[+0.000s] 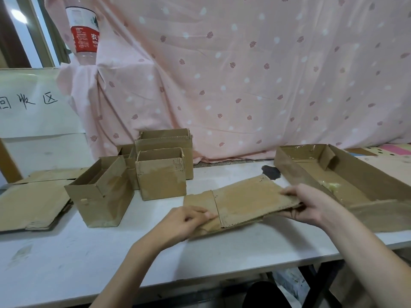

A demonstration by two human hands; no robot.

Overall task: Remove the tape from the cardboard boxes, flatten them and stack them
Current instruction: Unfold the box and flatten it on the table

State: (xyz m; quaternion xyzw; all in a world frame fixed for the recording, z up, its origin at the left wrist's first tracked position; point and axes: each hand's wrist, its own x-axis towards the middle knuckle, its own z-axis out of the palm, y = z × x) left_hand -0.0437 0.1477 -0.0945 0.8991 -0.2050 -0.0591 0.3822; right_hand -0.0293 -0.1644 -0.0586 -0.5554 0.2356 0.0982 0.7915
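A flattened brown cardboard box (242,201) lies on the white table (89,252) in front of me. My left hand (184,223) pinches its left flap. My right hand (311,204) grips its right edge, fingers curled over the top and under the layers. Several open upright cardboard boxes (160,174) stand in a cluster to the left, the nearest one (100,192) tilted toward me. A stack of flattened cardboard (31,201) lies at the far left edge of the table.
A long shallow cardboard tray (355,174) with pale scraps inside sits at the right. A pink patterned cloth (244,74) hangs behind the table. A plastic water bottle (84,30) stands upper left above a white sign. A dark stain (271,172) marks the table.
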